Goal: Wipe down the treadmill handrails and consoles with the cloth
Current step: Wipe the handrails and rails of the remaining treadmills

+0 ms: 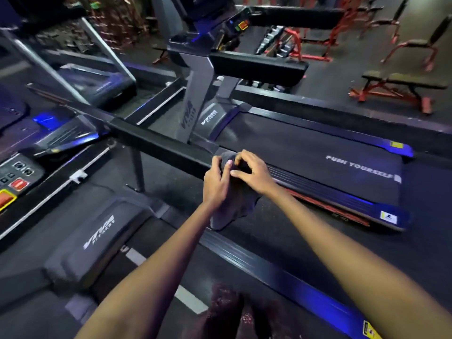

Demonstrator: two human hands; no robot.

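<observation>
A long black handrail (156, 143) runs from the left console down to the middle of the view. At its near end both hands hold a dark grey cloth (234, 204), whose loose end hangs below them. My left hand (216, 181) grips the cloth from the left with curled fingers. My right hand (252, 171) pinches the top of the cloth from the right. The console (14, 177) of my own treadmill, with red and yellow buttons, lies at the far left. A second treadmill's console (234, 25) and black handrail (259, 67) stand further back.
The neighbouring treadmill's belt (318, 152), printed "PUSH YOURSELF", lies to the right. My treadmill's motor cover (97, 236) sits lower left. Red-framed benches (401, 86) and a dumbbell rack (276, 42) stand at the back right. Another treadmill (97, 84) is at the upper left.
</observation>
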